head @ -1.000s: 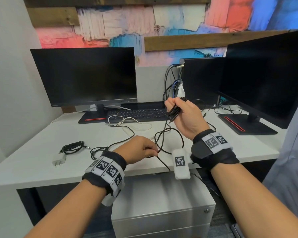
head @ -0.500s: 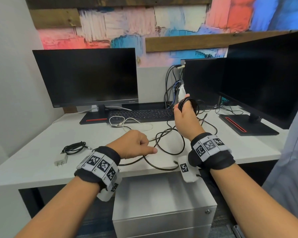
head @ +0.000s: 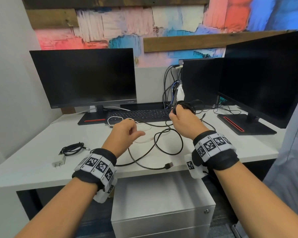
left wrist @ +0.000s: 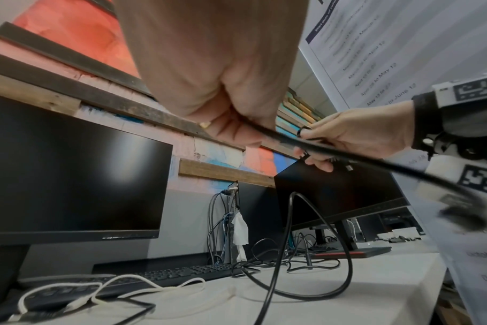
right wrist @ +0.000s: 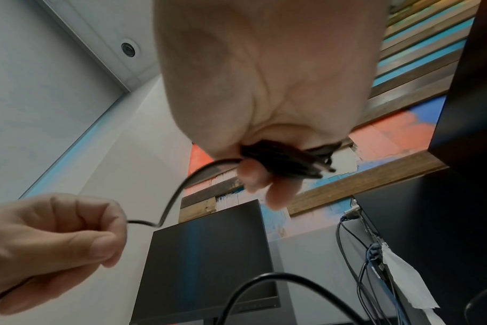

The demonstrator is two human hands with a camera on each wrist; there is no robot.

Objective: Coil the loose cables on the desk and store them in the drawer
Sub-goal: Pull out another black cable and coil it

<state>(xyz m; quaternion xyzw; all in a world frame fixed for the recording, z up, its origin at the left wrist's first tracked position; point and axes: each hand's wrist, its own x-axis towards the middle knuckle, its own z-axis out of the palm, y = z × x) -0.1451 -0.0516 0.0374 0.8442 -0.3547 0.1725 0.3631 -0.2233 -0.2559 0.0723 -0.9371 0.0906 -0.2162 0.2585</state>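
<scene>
Right hand [head: 182,121]: clenched round several gathered loops of black cable [head: 169,148], raised above the white desk [head: 33,162] near the keyboard [head: 141,115]. Left hand [head: 124,133]: fingers curled, pinching the same cable's free run, which passes from fist to fist; the slack lies looped on the desk, its plug end near the front edge.

Other cables on the desk: one white cable [head: 113,118] beside the keyboard; one small coiled black cable [head: 72,148] at the left, next to one white charger [head: 58,161].

Monitors: three, all dark. Drawer cabinet [head: 162,210]: one, under the desk, closed.

Writing: a wall sheet in the left wrist view lists dates, partly legible, "May 12", "June 12". Wristbands carry square coded markers.
</scene>
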